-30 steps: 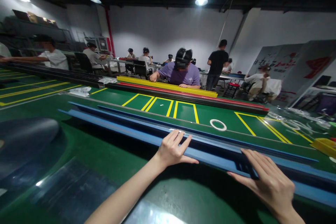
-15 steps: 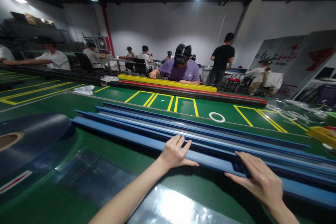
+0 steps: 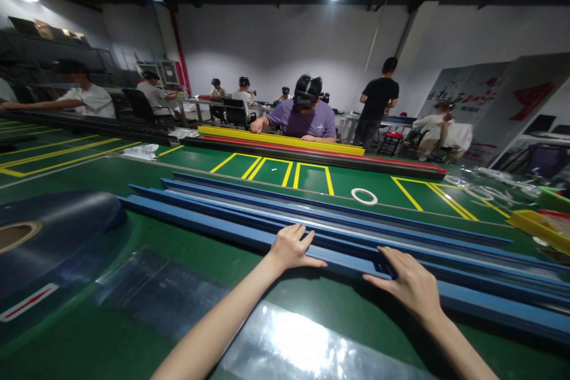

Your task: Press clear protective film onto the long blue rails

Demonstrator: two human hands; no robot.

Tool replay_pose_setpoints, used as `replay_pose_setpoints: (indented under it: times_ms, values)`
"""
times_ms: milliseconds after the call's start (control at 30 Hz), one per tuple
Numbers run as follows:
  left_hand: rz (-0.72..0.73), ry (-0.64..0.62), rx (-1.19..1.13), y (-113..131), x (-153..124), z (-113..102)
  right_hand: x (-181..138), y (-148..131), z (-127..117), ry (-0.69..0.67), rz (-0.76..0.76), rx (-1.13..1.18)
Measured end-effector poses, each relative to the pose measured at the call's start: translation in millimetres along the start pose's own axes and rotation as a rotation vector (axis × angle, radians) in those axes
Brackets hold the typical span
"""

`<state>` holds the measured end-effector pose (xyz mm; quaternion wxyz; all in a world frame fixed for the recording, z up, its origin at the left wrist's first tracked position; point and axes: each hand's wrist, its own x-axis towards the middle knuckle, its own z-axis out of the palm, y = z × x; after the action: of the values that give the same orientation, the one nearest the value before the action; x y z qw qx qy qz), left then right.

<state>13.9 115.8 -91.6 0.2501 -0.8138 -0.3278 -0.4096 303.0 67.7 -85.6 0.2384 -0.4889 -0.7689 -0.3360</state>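
A long blue channel-shaped profile (image 3: 200,222) lies across the green table in front of me, nearest of several parallel blue profiles. My left hand (image 3: 290,248) grips it near the middle, fingers over the top and thumb along the front edge. Further right, my right hand (image 3: 410,282) holds the same profile, thumb in front and fingers over the far side. A dark gap shows in the profile beside the right hand's fingers. Behind lie other blue profiles (image 3: 338,214), close together. Both palms are hidden.
A large roll of clear film (image 3: 66,219) stands at left, with a film sheet (image 3: 320,338) on the table. Beyond the profiles lies a white ring (image 3: 364,196). A co-worker (image 3: 307,116) sits behind yellow (image 3: 276,139) and red-black profiles. Yellow bins (image 3: 538,231) are at right.
My right hand has shifted left along the blue profile, closer to my left hand. My left hand keeps its grip. The view has moved slightly.
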Motion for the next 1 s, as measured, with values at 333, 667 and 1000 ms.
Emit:
replay_pose_setpoints:
  times_ms: [333,667,1000]
  values:
    - [-0.006,-0.147,0.025,-25.6,-19.8,-3.9,10.1,-28.1,20.8,-0.179,0.077,0.102]
    - [-0.19,-0.361,0.087,-23.3,-13.7,-16.0,54.5,-113.0,27.1,-0.261,0.056,0.236]
    - [-0.35,-0.49,0.033,-35.2,-33.0,-29.7,79.5,-146.3,26.0,-0.377,0.081,0.373]
